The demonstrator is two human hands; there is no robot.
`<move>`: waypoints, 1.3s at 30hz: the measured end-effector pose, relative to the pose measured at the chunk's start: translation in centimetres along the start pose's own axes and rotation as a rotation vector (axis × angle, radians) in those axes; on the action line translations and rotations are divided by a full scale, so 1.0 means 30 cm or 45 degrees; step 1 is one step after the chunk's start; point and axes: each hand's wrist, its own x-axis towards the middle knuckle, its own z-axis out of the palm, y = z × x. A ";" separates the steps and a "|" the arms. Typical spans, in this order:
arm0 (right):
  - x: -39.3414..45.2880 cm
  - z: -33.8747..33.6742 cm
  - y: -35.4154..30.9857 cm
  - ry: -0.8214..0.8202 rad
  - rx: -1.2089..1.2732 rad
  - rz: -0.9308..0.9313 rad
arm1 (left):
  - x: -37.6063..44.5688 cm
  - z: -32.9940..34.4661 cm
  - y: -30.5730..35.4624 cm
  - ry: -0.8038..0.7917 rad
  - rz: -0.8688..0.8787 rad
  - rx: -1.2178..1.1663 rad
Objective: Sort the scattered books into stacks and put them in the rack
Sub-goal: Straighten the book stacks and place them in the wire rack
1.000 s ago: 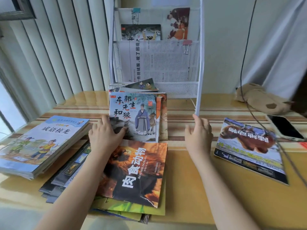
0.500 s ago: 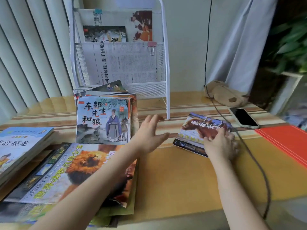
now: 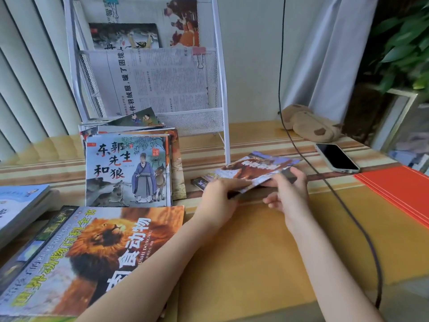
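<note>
The thin animal book [image 3: 253, 169] is hovering just off the surface [image 3: 255, 240], right of the rack [image 3: 220, 94]. The left hand [image 3: 218, 194] and right hand [image 3: 290, 194] are pinching its near edge, fingers curled round it. Better to be supporting it underneath so it isn't sagging, then carrying it level toward the lion-cover stack [image 3: 92, 256].

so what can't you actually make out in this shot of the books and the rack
Head view, the only one:
- Title of the thin book that the left hand and right hand hold: motion blur.
- Dark book under it: mostly covered by the book and the hands.
- Rack top: cut off by the frame's upper edge.
- Books under the lion book: covered, count unclear.
- Pale blue stack: cropped at the left edge.
</note>
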 end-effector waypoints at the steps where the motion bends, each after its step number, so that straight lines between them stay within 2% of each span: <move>1: 0.008 -0.013 0.003 0.019 0.100 0.031 | 0.007 -0.016 0.004 0.110 -0.128 -0.118; 4: 0.015 -0.065 -0.006 0.147 0.563 0.235 | 0.031 -0.079 -0.017 0.286 -0.465 -0.553; 6: 0.014 -0.095 -0.014 0.204 0.837 0.332 | 0.044 -0.125 -0.040 0.400 -0.553 -0.762; 8: 0.013 -0.111 -0.021 0.188 0.980 0.379 | 0.055 -0.165 -0.062 0.515 -0.557 -0.875; 10: 0.008 -0.110 -0.025 0.068 0.971 0.444 | 0.062 -0.189 -0.076 0.503 -0.516 -1.047; 13: -0.013 -0.090 -0.036 -0.179 0.885 0.488 | 0.066 -0.212 -0.107 0.375 -0.428 -1.209; 17: -0.021 -0.082 -0.040 -0.204 0.784 0.466 | 0.058 -0.249 -0.125 0.352 -0.348 -1.342; 20: -0.036 -0.066 -0.038 -0.309 0.712 0.390 | 0.052 -0.292 -0.117 0.444 -0.265 -1.295; 24: -0.061 -0.024 -0.057 -0.363 0.526 0.062 | -0.001 -0.424 -0.085 0.539 -0.151 -1.095; 27: -0.120 0.029 -0.064 -0.646 0.474 -0.060 | -0.121 -0.573 -0.075 0.491 -0.181 -0.581; 29: -0.160 0.090 -0.039 -0.773 0.291 -0.111 | -0.264 -0.660 -0.106 0.516 -0.218 -0.214; 30: -0.177 0.127 -0.024 -0.796 0.167 -0.170 | -0.342 -0.694 -0.117 0.532 -0.239 -0.130; 35: -0.275 0.322 0.028 -0.892 -0.414 -0.554 | -0.630 -0.775 -0.164 0.694 -0.525 -0.001; 37: -0.291 0.364 0.059 -0.899 -0.579 -0.630 | -0.693 -0.778 -0.192 0.695 -0.614 -0.043; 39: -0.294 0.386 0.091 -0.918 -0.700 -0.718 | -0.733 -0.770 -0.211 0.655 -0.599 -0.033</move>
